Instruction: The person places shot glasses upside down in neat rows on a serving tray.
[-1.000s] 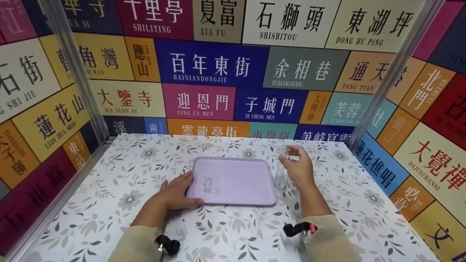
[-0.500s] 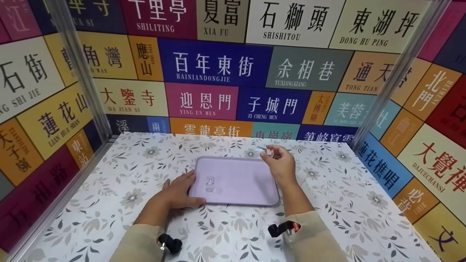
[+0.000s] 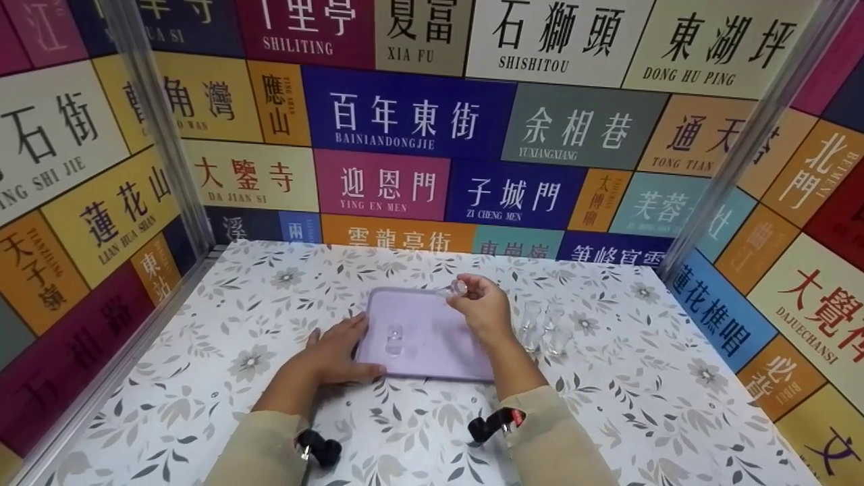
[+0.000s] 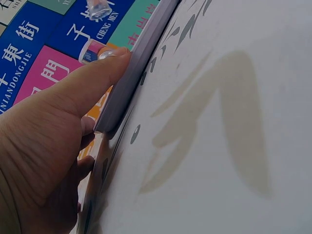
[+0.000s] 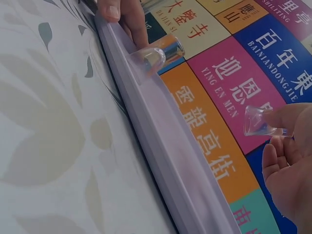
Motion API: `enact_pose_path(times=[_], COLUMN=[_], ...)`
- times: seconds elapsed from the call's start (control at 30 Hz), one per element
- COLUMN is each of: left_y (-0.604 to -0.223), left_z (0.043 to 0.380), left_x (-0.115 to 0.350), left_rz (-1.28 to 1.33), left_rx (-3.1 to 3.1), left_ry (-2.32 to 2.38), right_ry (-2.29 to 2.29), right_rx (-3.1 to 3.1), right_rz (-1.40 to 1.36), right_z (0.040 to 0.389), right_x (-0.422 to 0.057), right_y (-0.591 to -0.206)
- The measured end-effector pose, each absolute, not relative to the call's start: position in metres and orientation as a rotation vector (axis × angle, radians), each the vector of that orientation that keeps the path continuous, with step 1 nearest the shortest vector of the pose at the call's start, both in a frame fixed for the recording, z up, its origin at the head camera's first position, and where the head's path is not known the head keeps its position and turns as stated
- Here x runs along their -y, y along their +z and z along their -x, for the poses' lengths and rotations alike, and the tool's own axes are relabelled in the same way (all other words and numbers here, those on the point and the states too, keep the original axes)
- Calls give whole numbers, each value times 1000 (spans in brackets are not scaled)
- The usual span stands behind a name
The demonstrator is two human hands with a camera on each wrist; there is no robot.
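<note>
A lavender tray lies on the patterned tabletop. My left hand holds its near-left corner, thumb on the front rim and fingers along the left side; the left wrist view shows the thumb over the rim. On the left part of the tray stands a small clear glass. My right hand pinches another small clear glass, held tilted above the tray's far side; the right wrist view shows this glass between thumb and fingers, apart from the tray.
Right of the tray stand several clear glasses close together, next to my right forearm. Panels with printed place names wall the table at the back and both sides.
My right hand has carried a glass leftward from the group at the right to above the tray. The left hand keeps its place at the tray's corner.
</note>
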State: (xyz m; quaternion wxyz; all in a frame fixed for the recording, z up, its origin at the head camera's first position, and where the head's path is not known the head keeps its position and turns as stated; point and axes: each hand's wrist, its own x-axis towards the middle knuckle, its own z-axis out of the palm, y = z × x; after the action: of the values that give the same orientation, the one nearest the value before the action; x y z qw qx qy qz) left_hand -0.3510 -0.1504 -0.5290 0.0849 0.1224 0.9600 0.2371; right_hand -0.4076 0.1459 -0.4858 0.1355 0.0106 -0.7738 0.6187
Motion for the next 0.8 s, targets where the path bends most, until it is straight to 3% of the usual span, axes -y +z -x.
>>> enact_pose_path(times=[0.3, 0.8], left_y=[-527, -527], left_z=[352, 352], left_x=[152, 151], left_rz=[-368, -354], left_rx=[-2869, -2866], left_ry=[681, 661], right_ry=[1890, 1663], right_rx=[2255, 2663], right_rz=[-220, -399], right_z=[408, 400], right_x=[-118, -100], right_y=[-493, -515])
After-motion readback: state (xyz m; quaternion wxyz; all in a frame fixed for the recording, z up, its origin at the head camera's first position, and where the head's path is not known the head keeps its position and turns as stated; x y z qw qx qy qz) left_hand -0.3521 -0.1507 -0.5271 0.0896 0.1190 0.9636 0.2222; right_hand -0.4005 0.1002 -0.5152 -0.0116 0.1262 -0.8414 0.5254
